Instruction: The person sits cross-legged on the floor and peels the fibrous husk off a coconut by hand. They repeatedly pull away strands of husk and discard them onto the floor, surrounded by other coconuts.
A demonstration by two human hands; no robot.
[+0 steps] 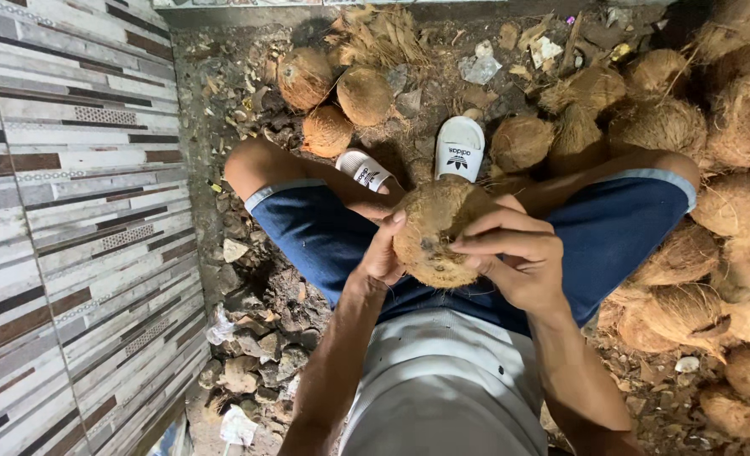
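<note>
Rough dirt ground (248,101), littered with husk scraps and broken chips, runs between a striped tiled wall (71,211) at 9 o'clock and a big heap of husked coconuts (712,211) at 3 o'clock. Three more coconuts (333,93) lie at 11 o'clock, beyond two white sandals (459,148).

Seated person, blue shorts (324,236), knees wide. One fibrous brown coconut (434,232) is held at frame centre, above the lap, clear of the ground.

Left hand (383,249): cups the nut from its 9 o'clock side, thumb and fingers wrapped close on the shell; most of the palm is hidden behind it.

Right hand (518,253): fingers spread moderately and curled over the nut's 3 o'clock flank, fingertips (459,245) pressing the near face beside a small dark spot. Both grips firm, no gap visible between skin and husk.

Judgement: step in hand looks like inspecting or cleaning the shell surface, picking at leftover fibre around that spot. No tool in view. Next move probably calls for a steady left-hand hold while the right fingertips pinch and pull, or a turn of the nut to bring another face up.
</note>
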